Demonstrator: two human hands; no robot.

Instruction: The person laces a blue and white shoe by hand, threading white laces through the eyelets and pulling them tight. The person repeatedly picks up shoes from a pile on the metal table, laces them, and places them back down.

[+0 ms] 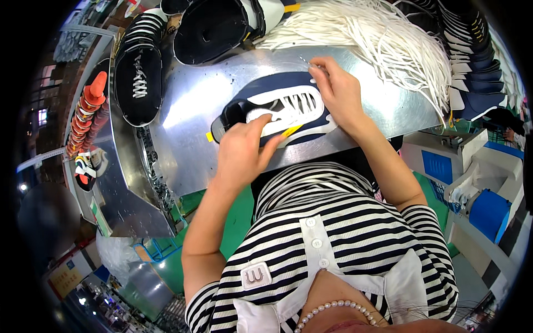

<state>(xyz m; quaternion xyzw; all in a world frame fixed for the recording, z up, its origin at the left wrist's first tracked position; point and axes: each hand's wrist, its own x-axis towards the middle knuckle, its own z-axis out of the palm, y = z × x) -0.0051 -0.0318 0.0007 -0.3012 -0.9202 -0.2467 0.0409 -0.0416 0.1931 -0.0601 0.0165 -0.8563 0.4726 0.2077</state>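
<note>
A navy and white shoe upper (300,102) lies flat on the metal table, white lace crossing its eyelet rows and a yellow mark along the near side. My left hand (241,150) grips the upper near its collar, thumb on the near edge and forefinger over the throat. Past the toe end, my right hand (340,91) is closed in a pinch, thumb against forefinger. Whatever sits between those fingertips is too small to make out. The upper's dark collar (233,114) is partly behind my left hand.
White shoelaces (361,28) are heaped along the far right edge of the metal table (189,133). Stacked navy uppers (480,77) stand beyond them. Black uppers (139,83) sit at the left and far side. Orange-red shoe pieces (89,116) hang further left; a blue-panelled machine (488,213) stands right.
</note>
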